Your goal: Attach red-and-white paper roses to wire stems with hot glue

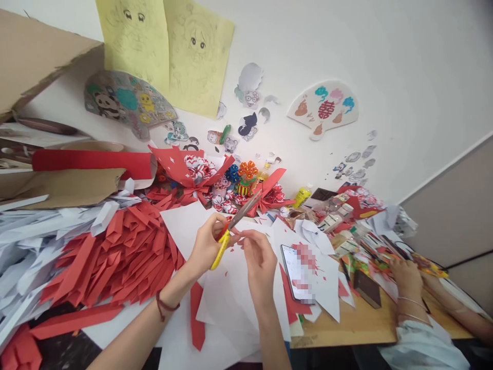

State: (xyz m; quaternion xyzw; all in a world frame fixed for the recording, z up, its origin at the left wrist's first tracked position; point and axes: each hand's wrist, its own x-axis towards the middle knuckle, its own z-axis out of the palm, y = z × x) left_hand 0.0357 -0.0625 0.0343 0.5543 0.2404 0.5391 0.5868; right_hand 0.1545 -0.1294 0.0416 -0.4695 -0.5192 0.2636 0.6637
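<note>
My left hand (208, 242) is closed around a pair of scissors (222, 251) with yellow handles. Their metal blades point up and away to the right. Close beside it, my right hand (259, 252) is closed in a pinch, its fingertips nearly meeting the left fingers. A small reddish sliver, apparently paper, shows at those fingertips, mostly hidden. Both hands are above white paper sheets (227, 303) sprinkled with tiny red scraps. A phone (296, 272) with a lit, partly blurred screen lies right of my right hand.
Folded red paper strips (142, 257) are heaped on the left beside folded white strips (26, 252). Paper flowers (200, 169) stand against the wall. A cardboard box (42, 51) juts in at upper left. Another person's hand (406, 280) rests near clutter on the right.
</note>
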